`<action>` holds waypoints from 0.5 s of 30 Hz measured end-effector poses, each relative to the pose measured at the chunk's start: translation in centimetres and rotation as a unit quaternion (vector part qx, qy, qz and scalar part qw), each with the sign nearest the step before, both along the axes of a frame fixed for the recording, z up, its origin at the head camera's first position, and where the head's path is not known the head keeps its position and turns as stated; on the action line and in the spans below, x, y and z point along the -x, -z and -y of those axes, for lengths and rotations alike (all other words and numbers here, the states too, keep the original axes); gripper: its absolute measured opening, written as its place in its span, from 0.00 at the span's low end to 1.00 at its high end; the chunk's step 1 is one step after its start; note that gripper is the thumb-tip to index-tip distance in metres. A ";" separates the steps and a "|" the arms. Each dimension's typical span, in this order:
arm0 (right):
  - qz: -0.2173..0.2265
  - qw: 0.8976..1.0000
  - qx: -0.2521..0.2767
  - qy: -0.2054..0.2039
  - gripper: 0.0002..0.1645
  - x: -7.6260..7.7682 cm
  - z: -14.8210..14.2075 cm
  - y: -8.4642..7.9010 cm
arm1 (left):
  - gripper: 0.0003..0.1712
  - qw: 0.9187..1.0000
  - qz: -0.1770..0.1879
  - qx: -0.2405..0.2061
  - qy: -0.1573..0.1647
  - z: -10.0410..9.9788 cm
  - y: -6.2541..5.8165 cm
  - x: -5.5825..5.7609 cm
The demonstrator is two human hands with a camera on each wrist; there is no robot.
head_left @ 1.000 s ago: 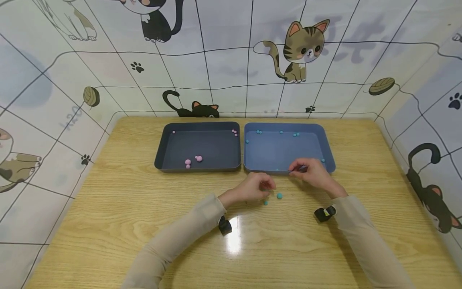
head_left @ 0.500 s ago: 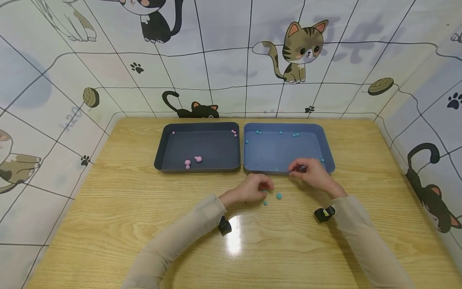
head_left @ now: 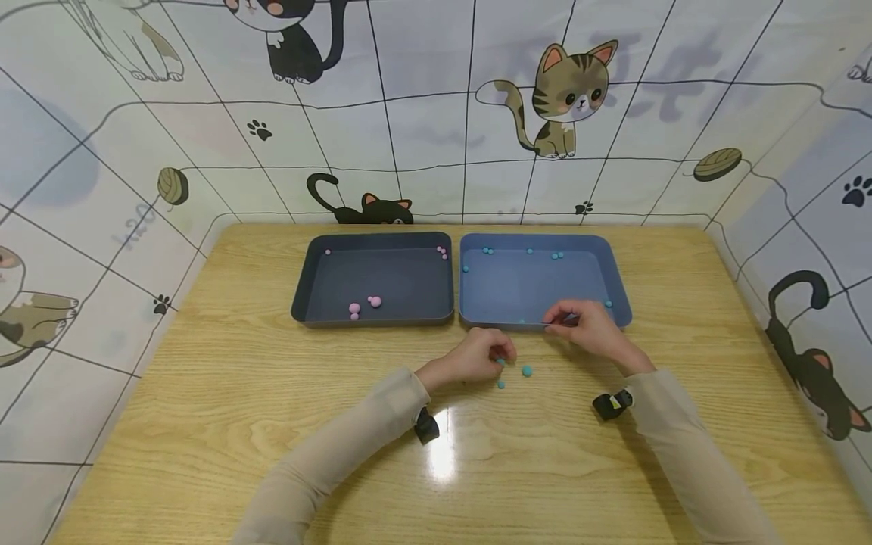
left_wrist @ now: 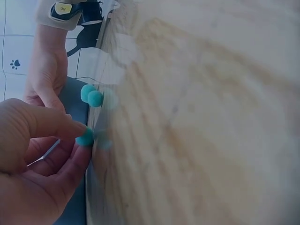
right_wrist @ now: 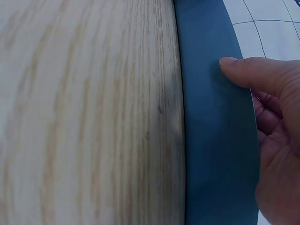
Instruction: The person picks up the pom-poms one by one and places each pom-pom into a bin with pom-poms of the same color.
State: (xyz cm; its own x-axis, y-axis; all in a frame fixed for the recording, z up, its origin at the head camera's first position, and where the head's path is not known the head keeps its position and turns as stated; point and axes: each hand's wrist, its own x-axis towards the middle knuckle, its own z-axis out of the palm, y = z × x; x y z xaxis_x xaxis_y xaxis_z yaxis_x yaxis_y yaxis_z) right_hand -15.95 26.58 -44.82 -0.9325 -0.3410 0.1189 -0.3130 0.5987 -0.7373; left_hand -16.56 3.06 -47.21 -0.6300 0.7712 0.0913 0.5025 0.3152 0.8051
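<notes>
My left hand (head_left: 477,356) is low over the table in front of the trays. Its thumb and a finger pinch a small teal ball (left_wrist: 84,137), which sits close to the tabletop. Two more teal balls lie on the wood beside it, a bigger one (head_left: 527,371) and a smaller one (head_left: 500,384). My right hand (head_left: 589,325) grips the front wall of the blue tray (head_left: 511,284). In the right wrist view its thumb (right_wrist: 236,70) presses the outer face of that wall, while the other fingers are behind it, partly hidden.
Several teal balls lie in the blue tray, mostly along its edges. Left of it stands a dark grey tray (head_left: 402,276) with several pink balls (head_left: 375,301). Both trays stand near the back of the wooden table (head_left: 225,393), before a cat-patterned cloth (head_left: 422,136).
My left hand has shifted very slightly to the left, and a teal ball shows at its fingertips. The right hand keeps its hold on the tray wall.
</notes>
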 end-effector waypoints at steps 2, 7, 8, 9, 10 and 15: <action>0.003 1.000 0.002 -0.001 0.04 0.3 -0.4 0.7 | 0.12 1.000 0.016 -0.002 -0.006 0.1 0.0 0.0; -0.005 1.000 0.013 -0.009 0.05 0.6 -0.8 1.3 | 0.11 0.999 0.034 -0.019 -0.012 0.3 -0.2 0.3; -0.006 1.000 0.013 -0.009 0.05 0.7 -0.9 1.4 | 0.11 0.999 0.036 -0.024 -0.012 0.3 -0.3 0.4; -0.007 1.000 0.013 -0.009 0.05 0.7 -0.9 1.4 | 0.11 0.999 0.040 -0.030 -0.010 0.3 -0.4 0.4; -0.008 1.000 0.012 -0.008 0.05 0.7 -0.9 1.4 | 0.11 0.998 0.047 -0.037 -0.009 0.3 -0.5 0.5; 0.001 1.000 0.008 -0.002 0.05 0.7 -0.9 1.3 | 0.10 0.995 0.080 -0.062 -0.014 0.2 -1.5 1.0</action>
State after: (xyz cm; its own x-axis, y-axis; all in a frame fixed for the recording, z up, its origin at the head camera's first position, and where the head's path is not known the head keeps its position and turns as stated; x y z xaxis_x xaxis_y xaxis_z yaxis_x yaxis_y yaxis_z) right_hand -16.64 27.43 -46.11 -0.9315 -0.3420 0.1235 -0.3140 0.5856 -0.7473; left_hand -17.52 2.90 -45.71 -0.6646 0.7427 0.0815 0.3578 0.2206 0.9074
